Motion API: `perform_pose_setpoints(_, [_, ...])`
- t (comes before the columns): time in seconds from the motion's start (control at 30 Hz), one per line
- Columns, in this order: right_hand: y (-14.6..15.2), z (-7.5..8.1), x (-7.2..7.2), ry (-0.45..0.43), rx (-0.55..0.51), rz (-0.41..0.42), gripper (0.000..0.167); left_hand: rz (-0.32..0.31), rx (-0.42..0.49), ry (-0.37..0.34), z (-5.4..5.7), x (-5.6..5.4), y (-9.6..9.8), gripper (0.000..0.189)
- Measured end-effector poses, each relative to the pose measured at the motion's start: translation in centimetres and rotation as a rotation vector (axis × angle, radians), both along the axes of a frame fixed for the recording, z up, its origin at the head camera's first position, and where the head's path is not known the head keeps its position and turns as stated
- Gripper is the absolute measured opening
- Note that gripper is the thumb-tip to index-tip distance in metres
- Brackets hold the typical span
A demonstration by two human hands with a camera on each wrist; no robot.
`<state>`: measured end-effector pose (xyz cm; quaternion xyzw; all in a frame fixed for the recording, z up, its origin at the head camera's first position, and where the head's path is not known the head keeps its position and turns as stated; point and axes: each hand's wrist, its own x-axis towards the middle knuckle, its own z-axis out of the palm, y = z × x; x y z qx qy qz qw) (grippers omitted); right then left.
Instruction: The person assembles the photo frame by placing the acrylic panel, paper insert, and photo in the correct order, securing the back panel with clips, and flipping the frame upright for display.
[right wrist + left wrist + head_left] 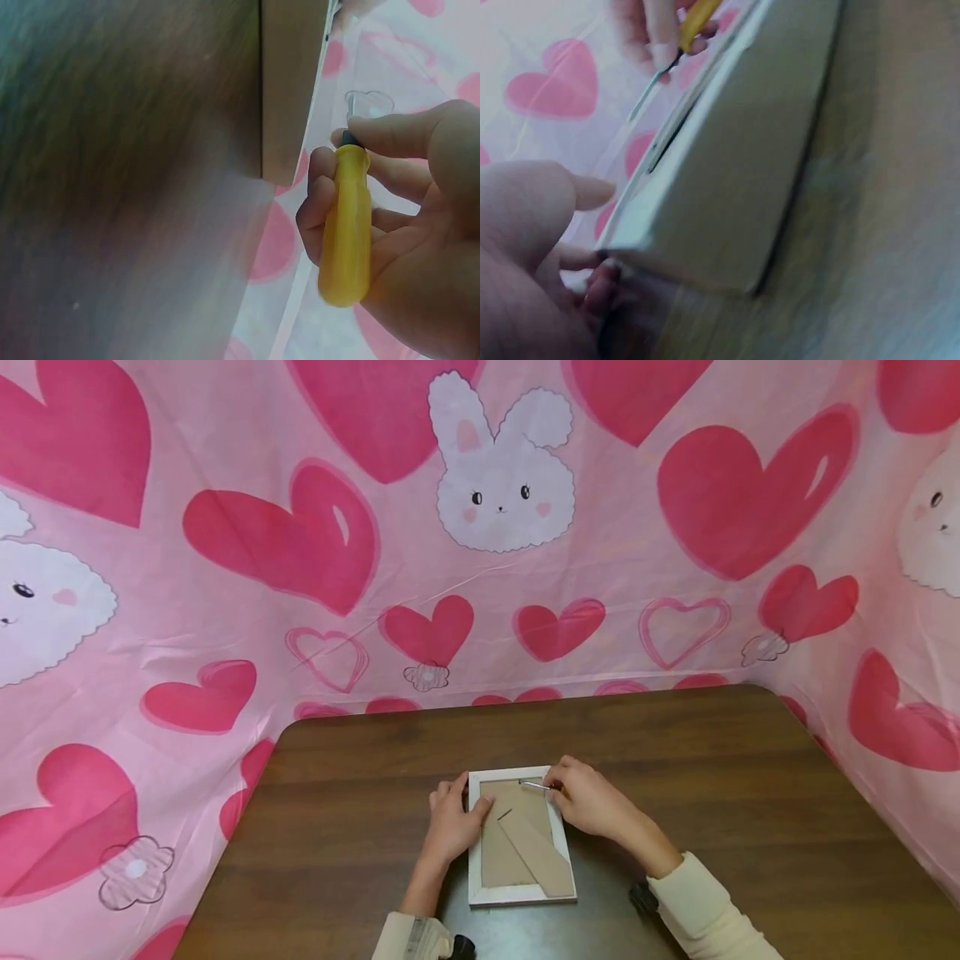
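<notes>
A white picture frame [476,868] lies back side up on the table, its brown backing board [498,860] and slanted easel leg [536,853] showing. My left hand [452,820] holds the frame's upper left side, thumb over the back and fingers along the outer edge. In my right hand [592,797] is a screwdriver with a yellow handle [346,225]. Its thin metal shaft [536,785] points left, with the tip by the board's top edge. Whether the tip touches a fastener there is too small to tell.
The dark wooden table [360,793] has rounded far corners. Behind it and at both sides hangs a pink cloth [495,577] printed with hearts and rabbits. A black device [642,897] is at the right wrist, another [462,947] at the left.
</notes>
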<state>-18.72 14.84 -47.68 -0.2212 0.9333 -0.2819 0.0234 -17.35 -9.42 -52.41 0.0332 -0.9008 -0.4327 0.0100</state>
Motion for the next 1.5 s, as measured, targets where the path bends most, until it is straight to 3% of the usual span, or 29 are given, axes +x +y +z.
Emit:
perform_pose_setpoints(0.17, [-0.8,0.3,0.5,-0.023,0.001,0.019,0.006,-0.134,0.036,-0.042,0.3,0.2,-1.5,0.081])
perform_pose_setpoints(0.3, [-1.6,0.4,0.7,-0.021,0.01,0.084,0.002,-0.246,0.014,-0.045,0.2,0.4,-2.4,0.088])
perform_pose_setpoints(0.4, [-2.4,0.5,0.8,-0.006,0.007,0.136,0.005,-0.296,0.004,-0.054,0.1,0.4,-2.6,0.086])
perform_pose_setpoints(0.63, [-3.9,0.9,1.1,-0.005,0.053,0.198,0.001,-0.317,-0.007,-0.045,-0.2,0.6,-2.6,0.092])
perform_pose_setpoints(0.93, [-4.8,2.5,2.1,0.042,0.101,0.313,0.022,-0.325,0.0,-0.035,-0.3,0.7,-2.6,0.092])
perform_pose_setpoints(1.03, [-5.1,3.0,2.1,0.014,0.038,0.299,0.021,-0.321,-0.002,-0.04,-0.2,0.8,-2.7,0.091])
perform_pose_setpoints(1.17, [-5.5,3.5,1.9,-0.075,-0.104,0.221,0.019,-0.319,-0.005,-0.051,-0.2,0.9,-2.7,0.091])
perform_pose_setpoints(1.5, [-5.4,3.3,1.1,-0.19,-0.429,0.028,0.018,-0.308,0.031,-0.069,0.1,0.9,-2.7,0.087])
